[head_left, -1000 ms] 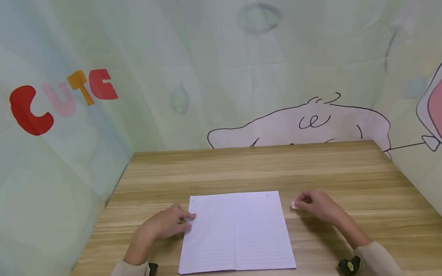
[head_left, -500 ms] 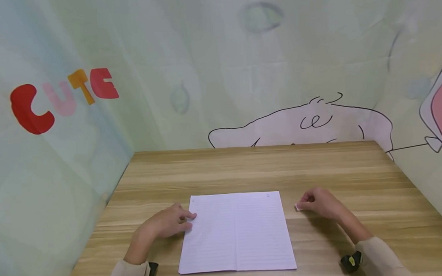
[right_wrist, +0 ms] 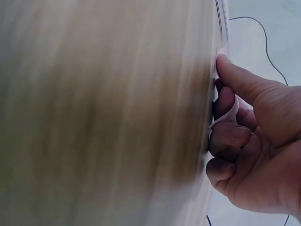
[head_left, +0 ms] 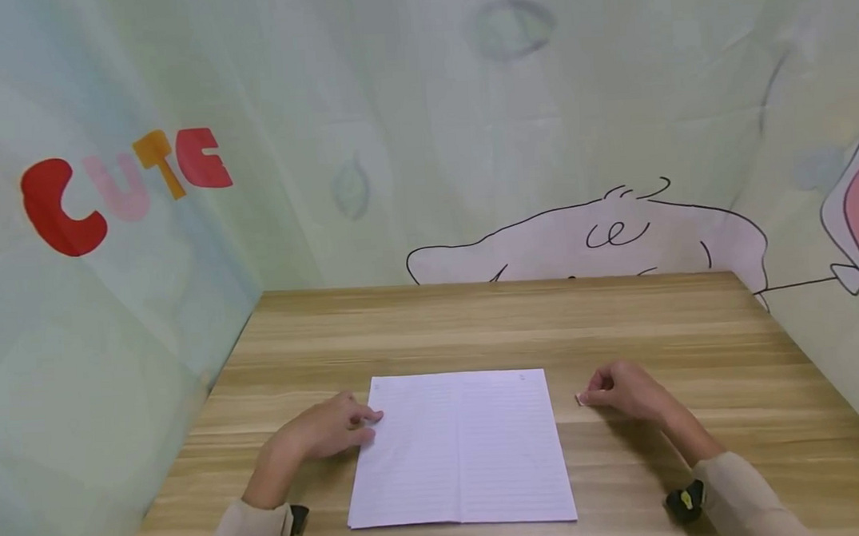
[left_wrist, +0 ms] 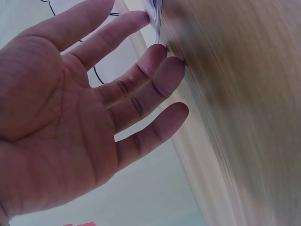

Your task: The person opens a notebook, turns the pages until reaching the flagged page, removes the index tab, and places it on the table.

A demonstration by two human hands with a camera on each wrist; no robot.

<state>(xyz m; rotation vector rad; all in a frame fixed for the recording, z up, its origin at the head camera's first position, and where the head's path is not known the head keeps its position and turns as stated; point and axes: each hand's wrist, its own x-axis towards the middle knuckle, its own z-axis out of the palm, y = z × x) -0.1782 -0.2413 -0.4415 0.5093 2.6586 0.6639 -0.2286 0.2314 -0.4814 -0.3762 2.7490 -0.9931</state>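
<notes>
The right hand point(head_left: 625, 391) pinched a small white piece point(head_left: 582, 400), probably an eraser, just right of the open notebook point(head_left: 461, 450). The left hand point(head_left: 328, 428), fingers relaxed, touched the page's left edge. Rubbing seemed about to begin; the piece would need moving leftward onto the page.

The small white thing point(head_left: 582, 400) pinched in the right hand point(head_left: 625, 391) is too small to identify.
</notes>
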